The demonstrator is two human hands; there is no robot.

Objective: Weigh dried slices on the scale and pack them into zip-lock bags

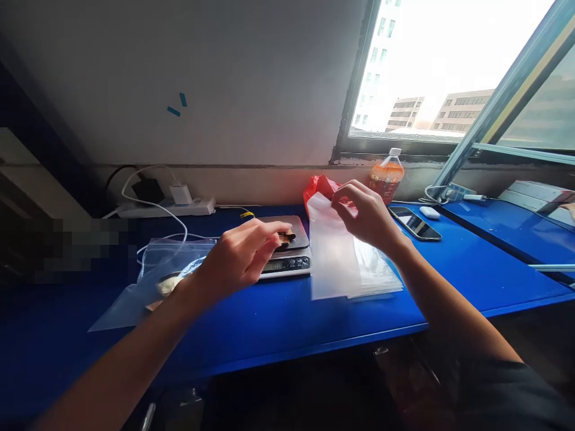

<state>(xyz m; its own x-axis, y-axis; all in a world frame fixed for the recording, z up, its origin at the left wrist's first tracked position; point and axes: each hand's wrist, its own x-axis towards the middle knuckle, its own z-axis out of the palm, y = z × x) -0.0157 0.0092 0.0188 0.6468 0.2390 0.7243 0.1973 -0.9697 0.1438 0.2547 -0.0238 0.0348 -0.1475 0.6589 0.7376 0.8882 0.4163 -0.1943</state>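
My left hand (245, 251) reaches over the metal plate of a digital kitchen scale (291, 265). Its thumb and forefinger close around some dark brown, dried-looking pieces (287, 238), partly hidden by the fingers. Digits on the scale's display are too small to read surely. To the right, my right hand (359, 212) pinches the upper edge of a frosted plastic bag (332, 257), which hangs flat beside the scale. Under that bag lies a stack of clear plastic bags (380, 278).
Left of the scale, a clear zip bag (130, 305) holds pale and brown contents. Behind stand a power strip (202, 206) with chargers, a red plastic bag (321, 187) and an orange drink bottle (387, 173). A phone (415, 223) and white earbud case (429, 212) lie right.
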